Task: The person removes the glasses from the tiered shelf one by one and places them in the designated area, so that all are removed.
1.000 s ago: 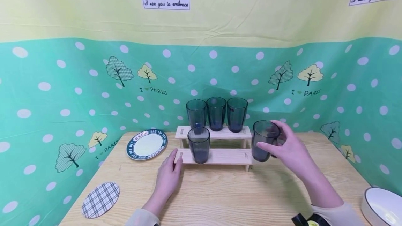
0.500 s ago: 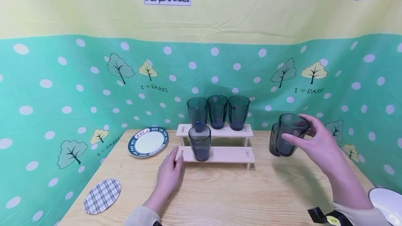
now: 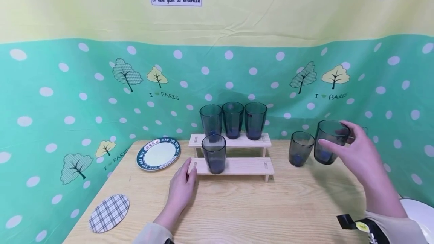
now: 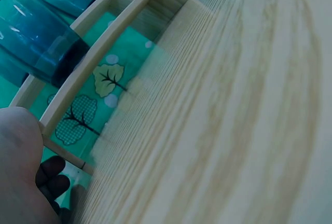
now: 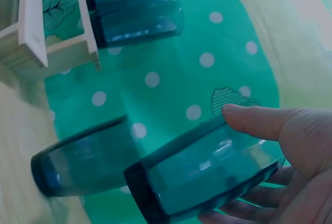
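Held glass: right of centre in the head view, near upright, apparently just above the surface; smoky, see-through, thick dark base, sides narrowing downward.
Right grip: parted only as wide as the glass, thumb on one side, fingers on the other, near the upper part.
Slip risk: smooth glass that tapers toward its base could slide down through the thumb and fingers if pressure eases.
Neighbour glass: upright on the surface, immediately left of the held one in the frame; whether they touch is unclear. A small sideways drift could knock it, chipping a rim or toppling it.
Landing risk: if the thick base meets the surface at a tilt, the glass may rock or strike hard.
Left grip: against the left end of the front shelf; whether it pinches the wood or merely rests there, I cannot tell. An unplanned push could jolt the single glass there.
Back shelf: pale, plain wood on short legs; three matching glasses crowd close, so one bump might travel along the row.
Surface finish: light wood with streaky grain.
Plate: round, glossy white, dark lettered rim.
Mat: thin, round, checked.
Cloth: soft, creased, dotted green below yellow.
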### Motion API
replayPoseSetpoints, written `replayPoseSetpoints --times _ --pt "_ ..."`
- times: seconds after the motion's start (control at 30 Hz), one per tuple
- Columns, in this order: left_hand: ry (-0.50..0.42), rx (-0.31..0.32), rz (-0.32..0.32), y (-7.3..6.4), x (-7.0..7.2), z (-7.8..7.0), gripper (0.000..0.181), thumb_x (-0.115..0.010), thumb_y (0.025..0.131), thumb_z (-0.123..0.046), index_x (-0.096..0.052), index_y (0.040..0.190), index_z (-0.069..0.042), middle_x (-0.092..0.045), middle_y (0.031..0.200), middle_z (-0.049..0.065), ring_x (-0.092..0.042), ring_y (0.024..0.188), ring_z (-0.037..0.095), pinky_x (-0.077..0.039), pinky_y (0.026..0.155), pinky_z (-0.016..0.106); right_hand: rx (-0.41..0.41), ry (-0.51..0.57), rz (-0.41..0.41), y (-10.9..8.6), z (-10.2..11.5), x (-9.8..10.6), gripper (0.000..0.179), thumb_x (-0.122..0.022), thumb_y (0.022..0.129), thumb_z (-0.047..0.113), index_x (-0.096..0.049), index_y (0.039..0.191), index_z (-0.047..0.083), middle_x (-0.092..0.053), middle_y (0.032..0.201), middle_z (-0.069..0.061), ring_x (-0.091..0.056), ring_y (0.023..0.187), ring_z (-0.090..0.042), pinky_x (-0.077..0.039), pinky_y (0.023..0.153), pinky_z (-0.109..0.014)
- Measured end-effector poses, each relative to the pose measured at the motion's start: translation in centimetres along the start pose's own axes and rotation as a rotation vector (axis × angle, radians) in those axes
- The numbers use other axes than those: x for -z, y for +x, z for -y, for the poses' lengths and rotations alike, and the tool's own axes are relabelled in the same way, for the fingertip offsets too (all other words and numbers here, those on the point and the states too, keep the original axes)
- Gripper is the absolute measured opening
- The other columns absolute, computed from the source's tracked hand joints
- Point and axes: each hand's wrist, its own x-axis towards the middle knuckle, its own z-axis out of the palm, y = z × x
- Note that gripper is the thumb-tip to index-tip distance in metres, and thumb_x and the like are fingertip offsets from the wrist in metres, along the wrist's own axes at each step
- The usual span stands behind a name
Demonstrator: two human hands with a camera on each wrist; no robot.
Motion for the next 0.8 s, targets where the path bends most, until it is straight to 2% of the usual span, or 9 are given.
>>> replayPoseSetpoints --times 0.27,0.53,0.8 --pt "0.003 0.001 0.003 0.0 0.0 0.0 0.055 -0.054 0.118 -0.029 -0.047 0.166 -0.004 -0.055 0.16 0.027 -0.051 0.148 0.049 -0.04 0.122 0.066 -0.056 0.055 -0.041 1.1 -2.2 -0.8 0.116 -0.077 0.101 0.057 -0.009 0.175 0.0 -0.028 0.169 -0.041 -0.036 0.148 -0.065 -0.04 0.11 -0.079" --pt "0.005 0.006 0.005 0.0 0.1 -0.1 0.055 -0.054 0.118 -0.029 -0.047 0.167 -0.005 -0.055 0.16 0.027 -0.051 0.148 0.05 -0.04 0.122 0.067 -0.123 0.063 -0.092 2.4 -4.6 -2.2 0.12 -0.078 0.099 0.06 -0.008 0.175 -0.001 -0.03 0.168 -0.041 -0.036 0.149 -0.064 -0.039 0.113 -0.078" --pt "0.005 -0.003 -0.003 -0.1 0.1 -0.2 0.054 -0.055 0.117 -0.027 -0.048 0.166 -0.004 -0.057 0.158 0.028 -0.052 0.147 0.05 -0.041 0.121 0.067 -0.131 0.072 -0.123 2.9 -6.1 -3.7 0.118 -0.079 0.099 0.057 -0.009 0.174 -0.003 -0.025 0.171 -0.041 -0.032 0.152 -0.063 -0.037 0.116 -0.077"
